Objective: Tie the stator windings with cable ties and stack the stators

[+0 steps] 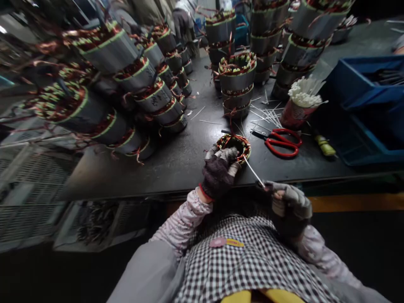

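A wound motor stator point(248, 145) with copper coils and a green-yellow rim sits near the front edge of the dark worktable. My gloved left hand point(219, 168) grips its near left side, the fingers reaching over the rim into the opening. From the stator's right side a thin white cord point(253, 171) runs taut down to my gloved right hand point(288, 204). That hand is closed, pinching the cord's end at its fingertips, in front of the table edge. Red-handled scissors point(284, 145) lie to the right of the stator.
Stacked stators point(158, 99) crowd the left, with more stacks point(238, 80) behind. A cup of white cords point(301, 103) stands right of loose white strands point(268, 115). Further right are a yellow-green tool point(325, 146) and blue bins point(362, 139). A co-worker's gloved hand point(183, 21) shows at the back.
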Demonstrator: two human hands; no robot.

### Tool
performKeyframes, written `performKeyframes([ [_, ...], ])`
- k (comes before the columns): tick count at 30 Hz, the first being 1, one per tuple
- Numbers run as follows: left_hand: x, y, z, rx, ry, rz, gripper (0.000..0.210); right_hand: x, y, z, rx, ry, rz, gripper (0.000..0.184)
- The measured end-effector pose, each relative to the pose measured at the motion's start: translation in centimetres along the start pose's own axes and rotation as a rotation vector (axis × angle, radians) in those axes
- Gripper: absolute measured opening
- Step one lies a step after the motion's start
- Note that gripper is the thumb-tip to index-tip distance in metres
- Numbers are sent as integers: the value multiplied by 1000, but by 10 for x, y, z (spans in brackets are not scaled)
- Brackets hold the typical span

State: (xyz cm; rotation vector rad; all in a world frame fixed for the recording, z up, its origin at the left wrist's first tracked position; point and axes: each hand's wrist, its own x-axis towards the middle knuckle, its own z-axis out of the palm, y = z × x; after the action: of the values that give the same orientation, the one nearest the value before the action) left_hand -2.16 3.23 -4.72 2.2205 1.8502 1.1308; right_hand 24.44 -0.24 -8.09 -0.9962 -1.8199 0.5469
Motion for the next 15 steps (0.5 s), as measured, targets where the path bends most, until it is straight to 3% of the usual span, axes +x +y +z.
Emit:
performKeyframes([
  [3,-2,1,2,10,0,-34,34,-9,-17,0,18,72,-134,24],
  [8,4,11,4,48,72,-115,22,25,-1,6,70,21,-206,24],
  [12,9,17,11,-85,142,-232,15,58,0,23,175,-15,-33,9],
  [15,9,16,13,-226,171,-251,9,78,-11,24,377,-118,211,19],
])
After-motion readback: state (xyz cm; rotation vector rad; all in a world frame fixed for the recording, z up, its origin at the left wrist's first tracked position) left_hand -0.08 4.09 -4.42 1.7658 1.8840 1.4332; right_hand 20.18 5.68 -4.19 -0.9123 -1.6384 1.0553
